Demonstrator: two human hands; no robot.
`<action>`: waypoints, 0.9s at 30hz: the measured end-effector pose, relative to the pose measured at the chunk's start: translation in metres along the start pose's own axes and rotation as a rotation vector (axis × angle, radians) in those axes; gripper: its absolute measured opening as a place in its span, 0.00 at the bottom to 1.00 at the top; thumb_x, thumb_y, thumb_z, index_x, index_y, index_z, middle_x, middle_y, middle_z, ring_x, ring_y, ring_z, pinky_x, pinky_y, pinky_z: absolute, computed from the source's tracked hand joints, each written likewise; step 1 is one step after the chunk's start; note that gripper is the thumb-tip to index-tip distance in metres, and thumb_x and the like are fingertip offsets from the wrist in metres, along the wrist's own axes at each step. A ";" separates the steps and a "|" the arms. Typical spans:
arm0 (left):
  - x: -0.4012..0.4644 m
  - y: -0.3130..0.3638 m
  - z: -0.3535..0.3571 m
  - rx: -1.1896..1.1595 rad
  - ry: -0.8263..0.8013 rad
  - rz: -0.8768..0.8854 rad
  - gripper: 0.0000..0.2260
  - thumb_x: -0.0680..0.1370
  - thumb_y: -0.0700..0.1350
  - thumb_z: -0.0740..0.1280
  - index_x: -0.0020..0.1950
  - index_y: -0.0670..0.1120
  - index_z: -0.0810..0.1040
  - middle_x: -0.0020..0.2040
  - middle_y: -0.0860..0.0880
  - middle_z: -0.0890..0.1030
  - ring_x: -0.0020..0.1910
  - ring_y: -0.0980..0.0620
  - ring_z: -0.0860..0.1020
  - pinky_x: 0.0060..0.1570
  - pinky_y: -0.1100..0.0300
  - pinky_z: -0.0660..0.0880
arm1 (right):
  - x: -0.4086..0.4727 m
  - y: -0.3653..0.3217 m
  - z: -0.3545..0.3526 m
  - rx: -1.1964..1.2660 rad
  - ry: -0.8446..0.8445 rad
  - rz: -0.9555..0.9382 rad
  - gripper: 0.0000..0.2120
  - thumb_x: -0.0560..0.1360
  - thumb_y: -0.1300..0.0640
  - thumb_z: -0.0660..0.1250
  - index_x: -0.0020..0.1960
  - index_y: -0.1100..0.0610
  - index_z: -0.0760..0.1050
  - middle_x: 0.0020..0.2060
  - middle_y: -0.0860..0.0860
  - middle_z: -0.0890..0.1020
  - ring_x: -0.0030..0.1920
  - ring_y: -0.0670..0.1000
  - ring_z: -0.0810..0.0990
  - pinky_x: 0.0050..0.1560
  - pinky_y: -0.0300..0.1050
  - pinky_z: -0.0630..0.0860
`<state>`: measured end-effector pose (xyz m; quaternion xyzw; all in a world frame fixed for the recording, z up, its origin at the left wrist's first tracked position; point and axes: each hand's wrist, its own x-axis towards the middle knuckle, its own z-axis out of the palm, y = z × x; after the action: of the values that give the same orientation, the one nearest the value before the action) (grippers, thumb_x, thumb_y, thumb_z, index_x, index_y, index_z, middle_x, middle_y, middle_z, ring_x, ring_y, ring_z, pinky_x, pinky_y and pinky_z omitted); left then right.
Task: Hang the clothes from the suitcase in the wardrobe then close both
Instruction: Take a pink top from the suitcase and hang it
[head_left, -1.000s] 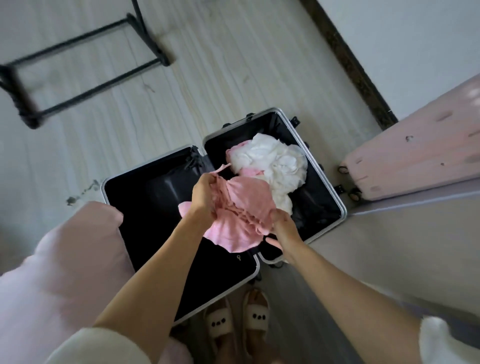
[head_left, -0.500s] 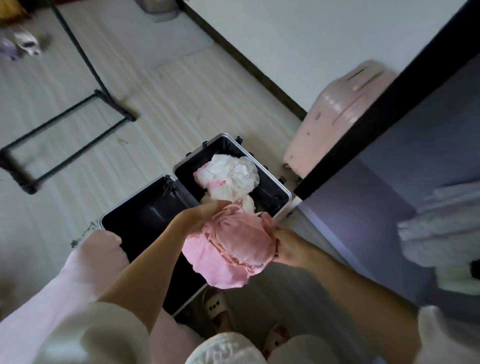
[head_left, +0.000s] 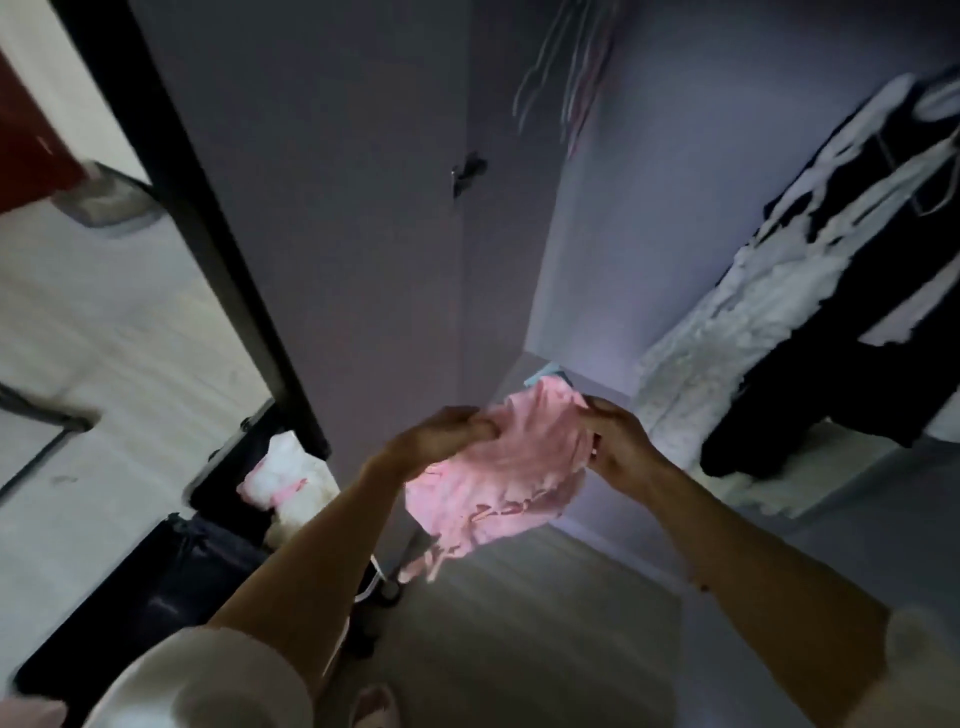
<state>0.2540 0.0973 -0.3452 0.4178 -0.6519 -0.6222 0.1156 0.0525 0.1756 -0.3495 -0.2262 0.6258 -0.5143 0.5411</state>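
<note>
Both hands, left hand and right hand, grip the pink garment by its top edge, stretched between them.

Two hands are showing, the left hand and the right hand, together gripping one pink garment. One open suitcase is lying on the floor, holding one white-and-pink bundle of clothes. One wardrobe is standing open, with empty hangers, blurred beyond counting.
</note>
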 end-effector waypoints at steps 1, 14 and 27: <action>0.008 0.017 0.007 -0.006 0.013 0.043 0.12 0.75 0.43 0.68 0.57 0.42 0.78 0.52 0.47 0.79 0.53 0.52 0.76 0.55 0.63 0.71 | -0.003 -0.016 -0.016 0.014 0.039 -0.045 0.13 0.73 0.65 0.65 0.56 0.57 0.78 0.42 0.52 0.82 0.41 0.52 0.79 0.36 0.41 0.74; 0.117 0.178 -0.016 0.146 0.103 0.291 0.23 0.55 0.54 0.70 0.44 0.43 0.76 0.39 0.49 0.74 0.39 0.51 0.73 0.39 0.60 0.69 | 0.031 -0.181 -0.088 0.675 0.272 -0.353 0.10 0.78 0.67 0.56 0.48 0.53 0.71 0.52 0.56 0.80 0.47 0.54 0.78 0.52 0.48 0.74; 0.213 0.224 -0.058 0.434 -0.310 0.182 0.35 0.67 0.51 0.76 0.68 0.60 0.63 0.62 0.58 0.73 0.62 0.57 0.72 0.57 0.59 0.76 | 0.128 -0.305 -0.013 -0.450 0.137 -0.615 0.10 0.74 0.71 0.63 0.37 0.62 0.75 0.28 0.52 0.76 0.22 0.38 0.74 0.27 0.30 0.71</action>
<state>0.0701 -0.1183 -0.2088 0.2725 -0.8145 -0.5117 -0.0221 -0.0825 -0.0399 -0.1367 -0.4812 0.6608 -0.5163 0.2554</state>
